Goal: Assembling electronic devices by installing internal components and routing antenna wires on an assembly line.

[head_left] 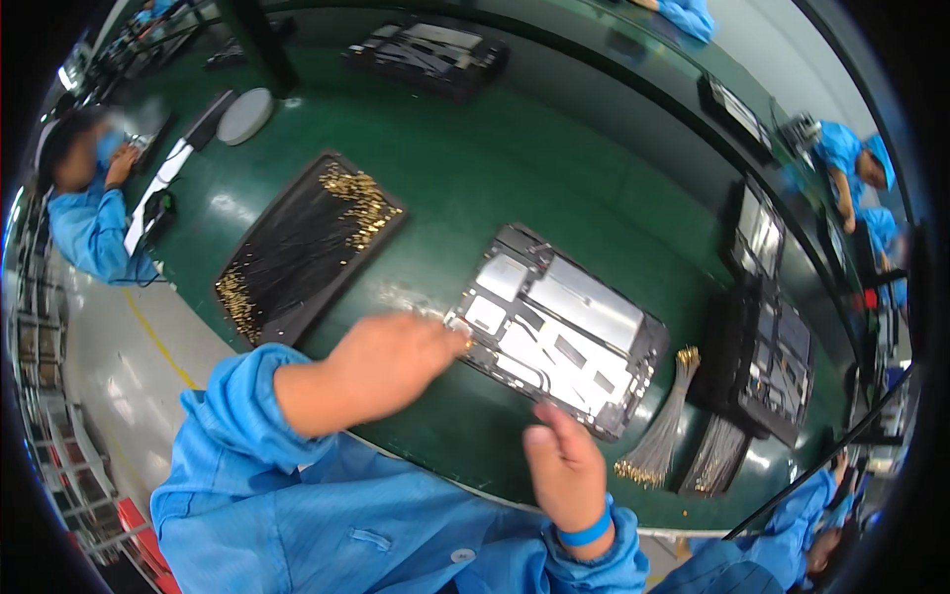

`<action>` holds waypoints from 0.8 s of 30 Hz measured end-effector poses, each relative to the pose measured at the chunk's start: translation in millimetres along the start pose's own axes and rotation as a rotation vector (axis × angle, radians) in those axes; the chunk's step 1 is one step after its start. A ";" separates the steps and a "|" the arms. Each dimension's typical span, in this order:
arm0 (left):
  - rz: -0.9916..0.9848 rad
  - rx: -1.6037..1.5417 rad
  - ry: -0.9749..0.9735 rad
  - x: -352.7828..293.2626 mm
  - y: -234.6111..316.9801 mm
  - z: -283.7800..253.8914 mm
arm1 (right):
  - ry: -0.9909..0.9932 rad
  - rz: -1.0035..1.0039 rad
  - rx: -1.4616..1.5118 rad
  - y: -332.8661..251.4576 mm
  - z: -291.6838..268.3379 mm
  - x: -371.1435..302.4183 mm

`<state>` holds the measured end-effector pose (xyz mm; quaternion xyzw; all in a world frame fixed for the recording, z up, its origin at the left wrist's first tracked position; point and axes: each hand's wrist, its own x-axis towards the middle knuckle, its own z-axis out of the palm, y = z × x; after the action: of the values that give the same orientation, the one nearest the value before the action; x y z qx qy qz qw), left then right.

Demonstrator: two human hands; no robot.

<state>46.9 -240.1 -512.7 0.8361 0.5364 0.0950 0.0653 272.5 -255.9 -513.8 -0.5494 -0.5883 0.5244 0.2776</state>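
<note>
In front of me on the green table lies an opened flat electronic device (559,337), like a tablet's inside, with silver plates, a white area and a black frame. My left hand (391,361) is at its left corner, fingers pressed together; what they pinch is hidden, though a small gold glint shows at the fingertips. My right hand (566,470), wearing a blue wristband, is by the device's near edge, thumb and forefinger stretched out, slightly blurred, with nothing visible in them. Right of the device lies a bundle of thin grey cables (665,421) with gold ends.
A dark tray (282,247) of black cables with gold tips lies at the left. Stacked devices in black holders (767,366) stand at the right, beside another cable bundle (714,455). More devices (426,54) lie at the back. A co-worker (89,198) sits at far left.
</note>
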 end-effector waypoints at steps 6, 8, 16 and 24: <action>0.256 -0.220 -0.045 -12.9 36.6 -5.8 | -0.283 -0.169 -0.142 -10.5 9.8 8.3; 0.278 -0.220 -0.071 -15.3 37.2 -2.5 | -0.323 -0.094 -0.095 -6.3 11.0 3.2; 0.215 -0.317 0.061 -8.6 38.7 19.6 | -0.323 0.539 0.451 0.8 9.4 15.3; 0.048 -0.093 0.238 6.6 28.1 48.6 | 0.215 0.206 0.755 5.4 15.7 42.1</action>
<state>85.5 -246.1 -553.5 0.8277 0.5150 0.2197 0.0376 250.1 -222.1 -534.0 -0.5166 -0.2639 0.6681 0.4660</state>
